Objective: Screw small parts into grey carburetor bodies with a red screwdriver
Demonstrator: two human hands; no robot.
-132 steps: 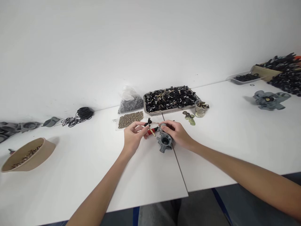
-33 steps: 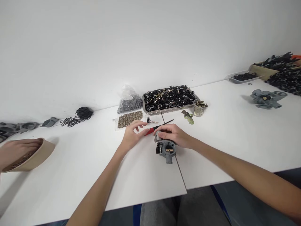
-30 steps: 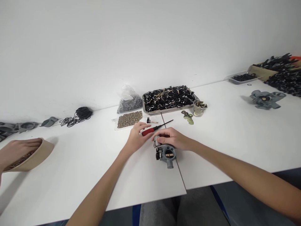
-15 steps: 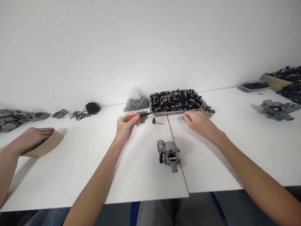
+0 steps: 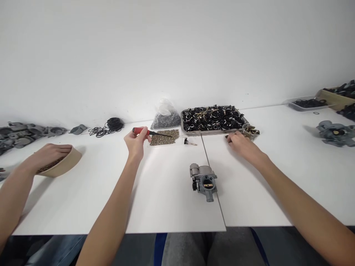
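My left hand (image 5: 135, 143) is closed round the red handle of a screwdriver (image 5: 141, 131). Its dark shaft points right, with the tip over a pile of small brass screws (image 5: 163, 137). My right hand (image 5: 240, 142) is at the table in front of a small cup of brass-coloured plates (image 5: 251, 131). Its fingers are pinched, and a small dark bit shows at their tips, too little to name. Between the hands lies a small black part with a brass shaft (image 5: 190, 142). Nearer to me, a grey metal carburetor (image 5: 204, 181) stands on the table with its round bore facing me.
A tray (image 5: 213, 131) heaped with black parts stands by the wall, next to a plastic bag (image 5: 166, 117) of small pieces. Left, another person's hand (image 5: 51, 155) reaches into a cardboard container (image 5: 65, 164). Black rings (image 5: 113, 125) lie behind. Another carburetor body (image 5: 335, 133) sits at right.
My left hand has moved left with the screwdriver, uncovering the screw pile. My right hand has come closer to the cup of plates. The view has shifted slightly.
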